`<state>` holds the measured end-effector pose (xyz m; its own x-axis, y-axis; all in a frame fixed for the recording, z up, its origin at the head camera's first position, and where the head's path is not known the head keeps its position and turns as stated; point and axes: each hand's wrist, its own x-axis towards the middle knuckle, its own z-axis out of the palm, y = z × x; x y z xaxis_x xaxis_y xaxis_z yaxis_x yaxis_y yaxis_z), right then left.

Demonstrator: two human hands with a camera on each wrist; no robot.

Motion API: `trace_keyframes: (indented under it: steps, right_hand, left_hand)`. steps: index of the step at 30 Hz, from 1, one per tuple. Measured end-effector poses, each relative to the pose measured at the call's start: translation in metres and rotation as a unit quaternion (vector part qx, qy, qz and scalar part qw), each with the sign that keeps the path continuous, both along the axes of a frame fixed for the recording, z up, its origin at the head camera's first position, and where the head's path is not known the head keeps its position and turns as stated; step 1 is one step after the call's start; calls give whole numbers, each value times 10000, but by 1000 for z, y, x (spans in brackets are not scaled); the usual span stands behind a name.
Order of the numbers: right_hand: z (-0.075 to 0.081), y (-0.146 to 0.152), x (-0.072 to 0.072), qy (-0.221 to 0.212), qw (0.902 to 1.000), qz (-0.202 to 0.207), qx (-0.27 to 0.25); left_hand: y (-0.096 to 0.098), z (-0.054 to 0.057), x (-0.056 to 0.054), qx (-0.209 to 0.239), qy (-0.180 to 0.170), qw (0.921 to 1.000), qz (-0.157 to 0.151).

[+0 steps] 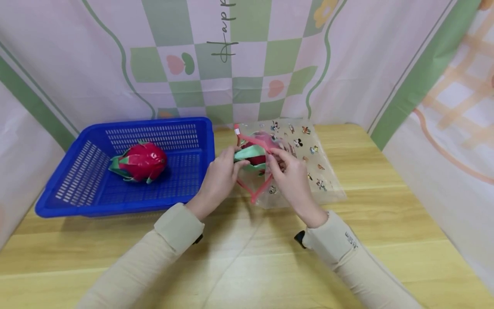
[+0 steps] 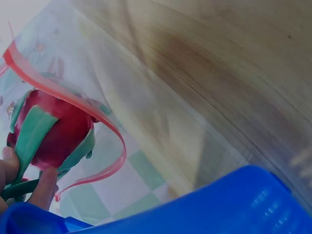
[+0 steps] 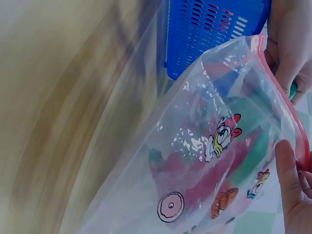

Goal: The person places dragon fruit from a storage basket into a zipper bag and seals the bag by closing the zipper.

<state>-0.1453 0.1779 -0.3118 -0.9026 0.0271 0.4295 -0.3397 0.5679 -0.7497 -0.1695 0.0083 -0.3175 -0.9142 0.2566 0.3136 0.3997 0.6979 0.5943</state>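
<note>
A red toy dragon fruit (image 1: pixel 259 160) with green leaves sits partly inside a clear zip bag (image 1: pixel 324 185) printed with cartoon figures. My left hand (image 1: pixel 218 174) pinches the fruit by its green leaf end at the bag's mouth; the left wrist view shows the fingers (image 2: pixel 45 189) at those leaves. With thumb and fingers, my right hand (image 1: pixel 292 177) grips the bag's pink-red zip edge (image 2: pixel 73 97), which stands spread around the fruit. Through the clear film (image 3: pixel 146 185) in the right wrist view, the fruit's red and green body shows inside.
To the left stands a blue plastic basket (image 1: pixel 127 210) with slotted walls, its right side close to my left hand. Another toy dragon fruit (image 1: pixel 144 161) lies in it. A patterned curtain (image 1: pixel 247 64) hangs behind the wooden table (image 1: pixel 247 266).
</note>
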Motion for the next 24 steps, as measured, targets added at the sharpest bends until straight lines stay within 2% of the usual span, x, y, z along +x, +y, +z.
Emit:
trace_keyframes:
  steps: [7,16,24]
  right_hand:
    - [0,-7,2,411,9988,85,245]
    - [-2,-8,0,14,9996,-225,164]
    - [-4,-8,0,-49,10000,-34,16]
  left_hand:
    - [3,4,-1,439,-212,9988,109]
    - [7,3,-2,556,-394,9976,127]
    - [9,0,-2,615,-197,9979,61]
